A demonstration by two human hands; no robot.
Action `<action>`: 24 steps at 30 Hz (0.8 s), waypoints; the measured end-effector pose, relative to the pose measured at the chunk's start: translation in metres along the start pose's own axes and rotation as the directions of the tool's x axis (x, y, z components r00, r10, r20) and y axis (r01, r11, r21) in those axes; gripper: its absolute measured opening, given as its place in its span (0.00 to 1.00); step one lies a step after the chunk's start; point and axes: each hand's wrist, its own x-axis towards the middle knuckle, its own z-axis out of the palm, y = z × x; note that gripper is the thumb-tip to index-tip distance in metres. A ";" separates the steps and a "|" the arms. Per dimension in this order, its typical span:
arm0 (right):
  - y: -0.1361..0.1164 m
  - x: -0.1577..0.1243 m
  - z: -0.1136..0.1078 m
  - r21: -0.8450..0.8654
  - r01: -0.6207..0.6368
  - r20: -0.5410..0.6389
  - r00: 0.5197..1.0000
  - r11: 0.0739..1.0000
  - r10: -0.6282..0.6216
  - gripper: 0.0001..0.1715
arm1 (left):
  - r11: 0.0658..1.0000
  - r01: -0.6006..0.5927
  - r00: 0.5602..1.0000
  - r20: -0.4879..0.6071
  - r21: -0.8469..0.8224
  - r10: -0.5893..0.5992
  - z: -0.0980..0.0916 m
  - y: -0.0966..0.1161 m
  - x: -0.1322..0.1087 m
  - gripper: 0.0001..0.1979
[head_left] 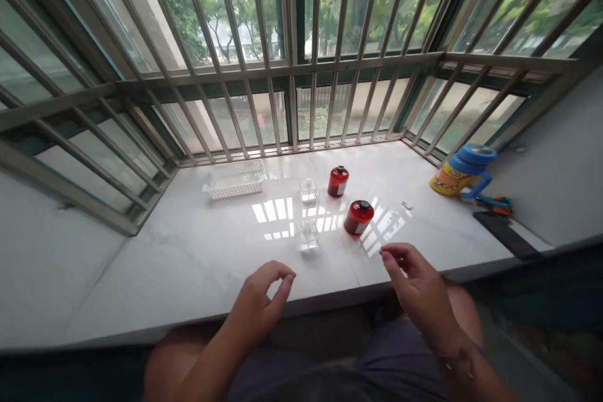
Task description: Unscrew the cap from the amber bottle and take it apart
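My left hand [264, 292] hovers over the front edge of the white counter [188, 270]. Its thumb and forefinger curve together at the tips, and I see nothing between them. To the right, my right hand [417, 282] makes a similar pinch above the edge, also with nothing visible in it. Nearest to the right hand stands a red bottle [358, 218] with a black cap and a pale label. Behind it is a second, similar red bottle [338, 182]. Beyond the left hand sits a clear glass-like block or jar [308, 237], with another clear one [308, 191] farther back.
A white perforated plastic basket [235, 190] lies at the back left. On the right are a yellow and blue handled cup [464, 169], a black phone [506, 235], a small blue and orange item [497, 203] and a small white piece [406, 205]. Metal window bars [292, 107] enclose the back.
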 end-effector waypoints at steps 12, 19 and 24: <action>0.047 0.087 0.026 -0.319 0.426 -0.002 0.893 0.846 -0.450 0.26 | 0.990 0.087 0.994 -0.080 0.108 -0.079 0.079 -0.070 -0.060 0.13; 0.028 0.057 0.049 -0.184 0.551 0.158 0.834 0.814 -0.528 0.09 | 0.983 0.048 0.977 -0.215 0.176 -0.010 0.090 -0.062 -0.053 0.13; 0.049 0.078 0.050 -0.323 0.485 0.026 0.863 0.813 -0.505 0.16 | 0.916 0.003 0.970 -0.224 0.401 0.095 0.082 -0.083 -0.033 0.17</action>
